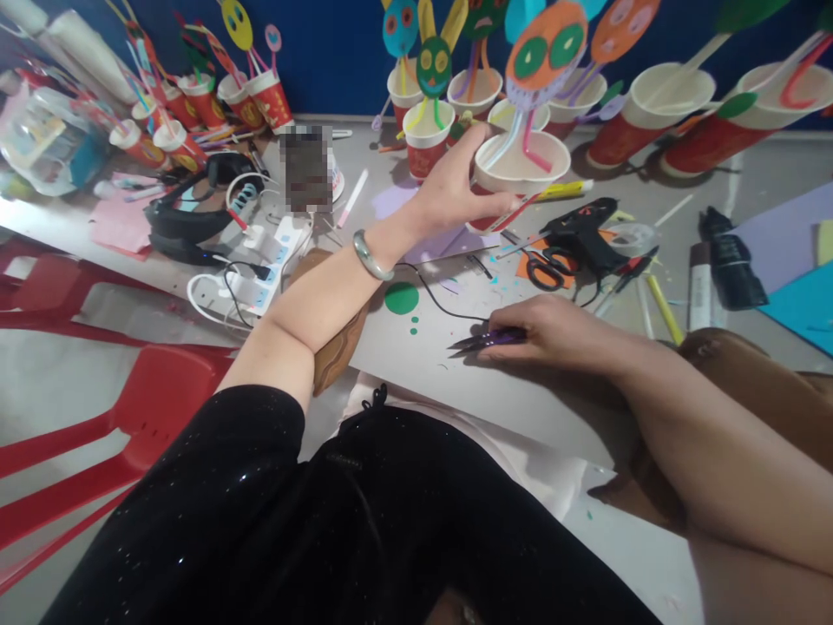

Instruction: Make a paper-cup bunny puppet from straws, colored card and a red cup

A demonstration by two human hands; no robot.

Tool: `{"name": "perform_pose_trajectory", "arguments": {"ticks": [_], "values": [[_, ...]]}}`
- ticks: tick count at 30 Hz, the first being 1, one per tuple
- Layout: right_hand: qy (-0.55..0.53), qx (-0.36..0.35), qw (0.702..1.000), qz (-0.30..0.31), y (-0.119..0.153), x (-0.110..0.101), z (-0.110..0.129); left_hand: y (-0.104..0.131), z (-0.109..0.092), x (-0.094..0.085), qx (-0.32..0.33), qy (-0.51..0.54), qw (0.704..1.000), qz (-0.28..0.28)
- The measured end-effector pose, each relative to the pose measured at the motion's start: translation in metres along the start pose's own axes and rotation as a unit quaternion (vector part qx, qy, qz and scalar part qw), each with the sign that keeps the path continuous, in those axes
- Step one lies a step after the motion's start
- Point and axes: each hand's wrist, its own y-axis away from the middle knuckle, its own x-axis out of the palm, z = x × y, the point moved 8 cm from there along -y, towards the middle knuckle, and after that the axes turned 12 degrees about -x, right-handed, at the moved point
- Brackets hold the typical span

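My left hand, a bangle on its wrist, is wrapped round a red and white paper cup that tilts towards me above the table. From this cup rises an orange paper face with big green eyes, and coloured straws stand inside. My right hand rests low over the table, closed on small purple-handled scissors with the blades pointing left. Left of the blades lie a green paper circle and two tiny green dots. A black glue gun and black-handled scissors lie beyond my right hand.
More cups with paper faces, such as a green one, line the blue wall. A power strip with cables and a black headset lie at left. Red chairs stand below. Coloured paper and a black bottle lie at right.
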Motion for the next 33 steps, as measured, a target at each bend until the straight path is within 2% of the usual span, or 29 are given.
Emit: {"name": "perform_pose_trajectory", "arguments": {"ticks": [1, 2, 3, 5, 8, 12, 16, 21, 26, 33], "values": [[0.019, 0.0, 1.0, 0.012, -0.001, 0.003, 0.001, 0.0, -0.011, -0.002, 0.079, -0.109, 0.99, -0.029], [0.036, 0.003, 0.999, 0.023, -0.001, 0.005, 0.002, 0.0, -0.017, -0.003, 0.138, -0.2, 0.968, -0.061], [0.053, 0.006, 0.998, 0.035, -0.001, 0.007, 0.003, -0.002, -0.02, -0.004, 0.173, -0.257, 0.947, -0.08], [0.089, 0.016, 0.994, 0.055, -0.001, 0.01, 0.004, -0.006, -0.018, -0.006, 0.203, -0.309, 0.924, -0.098], [0.129, 0.03, 0.988, 0.076, -0.001, 0.013, 0.005, -0.012, -0.012, -0.011, 0.211, -0.344, 0.907, -0.123], [0.146, 0.031, 0.986, 0.077, -0.001, 0.014, 0.007, -0.019, -0.004, -0.018, 0.203, -0.359, 0.9, -0.141], [0.162, 0.024, 0.983, 0.083, -0.001, 0.015, 0.008, -0.021, -0.004, -0.027, 0.175, -0.365, 0.901, -0.155], [0.165, 0.023, 0.982, 0.089, -0.001, 0.015, 0.009, -0.019, -0.006, -0.03, 0.104, -0.417, 0.891, -0.149], [0.167, 0.036, 0.98, 0.106, -0.001, 0.014, 0.01, -0.024, 0.001, -0.033, 0.046, -0.465, 0.872, -0.145], [0.174, 0.028, 0.979, 0.104, -0.002, 0.013, 0.012, -0.014, -0.007, -0.033, 0.061, -0.381, 0.914, -0.124]]}}
